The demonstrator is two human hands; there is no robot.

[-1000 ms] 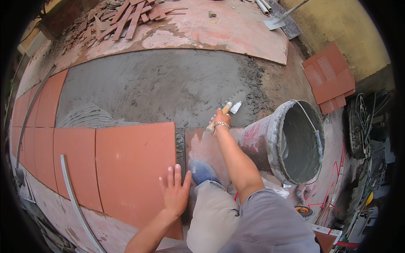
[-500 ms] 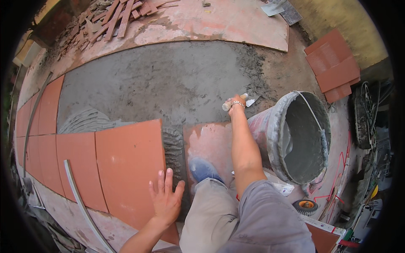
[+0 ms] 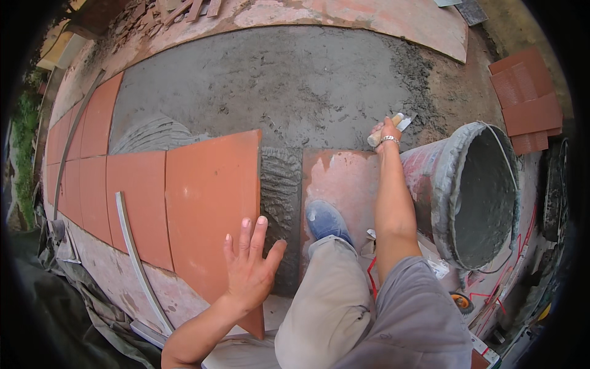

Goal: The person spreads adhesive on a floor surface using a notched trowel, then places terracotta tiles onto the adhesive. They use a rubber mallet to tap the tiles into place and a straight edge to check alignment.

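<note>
My right hand (image 3: 387,130) is closed around the pale handle of a trowel (image 3: 405,122), at the near edge of a grey mortar bed (image 3: 246,86). The trowel's small metal blade points away to the right. To the left, my left hand (image 3: 252,264) has its fingers spread over the right edge of a large terracotta tile (image 3: 212,203); whether they touch it I cannot tell. That tile's right side looks raised, beside a strip of ridged mortar (image 3: 279,184). A mortar-smeared bucket (image 3: 442,190) leans toward the right, wet grey mix inside.
Laid terracotta tiles (image 3: 135,203) run leftward, with a metal strip (image 3: 141,264) across them. Spare tiles (image 3: 528,111) lean at the far right. My blue shoe (image 3: 327,220) rests on a pinkish slab (image 3: 344,172). Broken pieces (image 3: 138,24) lie at the back left.
The view has shifted, so the scene sits higher and further right. My right hand still grips the trowel near the bucket, and my left hand stays spread by the tile's edge.
</note>
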